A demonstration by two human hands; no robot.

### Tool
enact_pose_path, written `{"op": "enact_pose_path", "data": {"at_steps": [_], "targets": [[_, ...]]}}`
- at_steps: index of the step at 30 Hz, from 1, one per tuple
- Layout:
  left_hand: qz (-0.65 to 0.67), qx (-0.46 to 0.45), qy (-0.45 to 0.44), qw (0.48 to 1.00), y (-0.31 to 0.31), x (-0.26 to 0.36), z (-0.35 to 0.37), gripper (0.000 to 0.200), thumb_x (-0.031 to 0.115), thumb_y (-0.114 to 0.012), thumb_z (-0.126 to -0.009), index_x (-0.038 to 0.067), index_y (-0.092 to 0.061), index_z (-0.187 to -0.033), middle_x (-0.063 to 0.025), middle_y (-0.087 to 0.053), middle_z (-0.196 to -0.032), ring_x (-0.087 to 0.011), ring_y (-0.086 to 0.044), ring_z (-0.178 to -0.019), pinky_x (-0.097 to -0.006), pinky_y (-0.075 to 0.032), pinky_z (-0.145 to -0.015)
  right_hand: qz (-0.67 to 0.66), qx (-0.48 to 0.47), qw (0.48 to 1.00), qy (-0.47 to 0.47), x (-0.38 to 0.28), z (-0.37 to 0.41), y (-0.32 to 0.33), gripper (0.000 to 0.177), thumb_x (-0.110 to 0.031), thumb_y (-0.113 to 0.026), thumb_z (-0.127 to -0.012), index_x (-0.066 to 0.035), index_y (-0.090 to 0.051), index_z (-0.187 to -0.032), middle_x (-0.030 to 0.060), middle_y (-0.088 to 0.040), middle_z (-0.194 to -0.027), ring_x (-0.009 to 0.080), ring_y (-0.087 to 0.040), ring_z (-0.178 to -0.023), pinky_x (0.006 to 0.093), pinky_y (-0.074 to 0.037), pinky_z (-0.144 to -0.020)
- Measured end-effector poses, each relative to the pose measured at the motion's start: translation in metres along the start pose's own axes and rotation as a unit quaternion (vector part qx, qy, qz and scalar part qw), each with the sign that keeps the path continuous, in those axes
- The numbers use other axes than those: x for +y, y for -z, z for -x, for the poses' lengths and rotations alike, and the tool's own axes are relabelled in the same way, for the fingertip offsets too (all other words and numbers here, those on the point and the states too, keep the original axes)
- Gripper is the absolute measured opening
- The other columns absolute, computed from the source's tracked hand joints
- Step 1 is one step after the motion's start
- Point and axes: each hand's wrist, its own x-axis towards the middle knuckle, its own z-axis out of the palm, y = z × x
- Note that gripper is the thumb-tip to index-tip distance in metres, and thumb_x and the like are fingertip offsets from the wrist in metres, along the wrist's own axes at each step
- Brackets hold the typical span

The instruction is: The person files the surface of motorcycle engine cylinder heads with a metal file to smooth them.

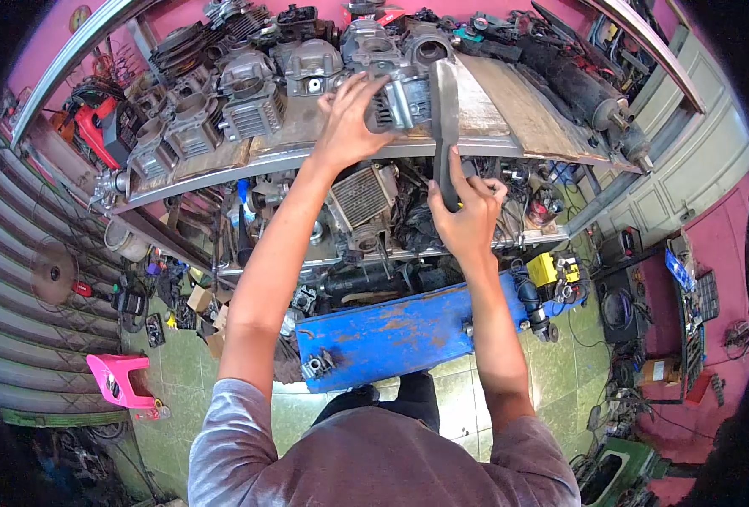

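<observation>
My left hand (353, 121) is closed round the left side of a grey metal engine cylinder head (401, 103), its fingers over the top and its thumb along the lower edge. The part rests near the front edge of the upper shelf, and some of it is hidden by my hand. My right hand (467, 207) grips the handle of a long dark tool shaped like a brush (444, 110). My index finger stretches along the handle. The tool's wide end points up, just right of the cylinder head. No bristles can be made out from this side.
Several engine cylinders (254, 108) and other cylinder heads (314, 66) crowd the wooden-topped shelf (294, 131). An exhaust muffler (590, 97) lies at the right. Below are a finned radiator (362, 197) and a blue bench (391, 329). A pink stool (125, 380) stands lower left.
</observation>
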Motion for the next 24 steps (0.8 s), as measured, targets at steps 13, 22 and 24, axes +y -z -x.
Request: {"op": "enact_pose_path", "data": {"at_steps": [13,22,24], "targets": [[-0.015,0.004,-0.069,0.997,-0.018,0.013,0.003,0.087,0.02,-0.087,-0.06,0.02,-0.056,-0.141,-0.0014,-0.058,-0.144,-0.0209,-0.046,-0.142,-0.0488,-0.025,-0.105,0.006,0.052,0.999,0.017,0.014,0.008,-0.012,0.063,-0.022,-0.078,-0.08,-0.006,-0.062,-0.14,0.0049,-0.063,-0.061,0.0188,-0.058,-0.067,0.0387,-0.036,-0.087],[-0.023,-0.04,-0.052,0.998,-0.013,-0.02,0.008,0.081,0.012,-0.08,-0.064,0.02,-0.056,-0.141,0.0019,-0.056,-0.148,-0.0185,-0.042,-0.146,-0.0517,-0.027,-0.103,0.048,0.024,0.998,0.043,0.025,0.03,-0.059,0.073,-0.022,-0.079,-0.079,-0.009,-0.056,-0.146,0.0006,-0.064,-0.065,0.0174,-0.057,-0.076,0.0438,-0.034,-0.091],[-0.011,-0.039,-0.055,0.998,-0.012,-0.025,0.009,0.081,0.012,-0.081,-0.064,0.02,-0.056,-0.141,0.0027,-0.055,-0.15,-0.0176,-0.04,-0.147,-0.0528,-0.027,-0.103,0.09,0.043,0.993,0.07,0.024,0.031,-0.07,0.074,-0.022,-0.079,-0.077,-0.01,-0.056,-0.146,-0.0004,-0.064,-0.068,0.0175,-0.059,-0.082,0.0464,-0.033,-0.093]]}}
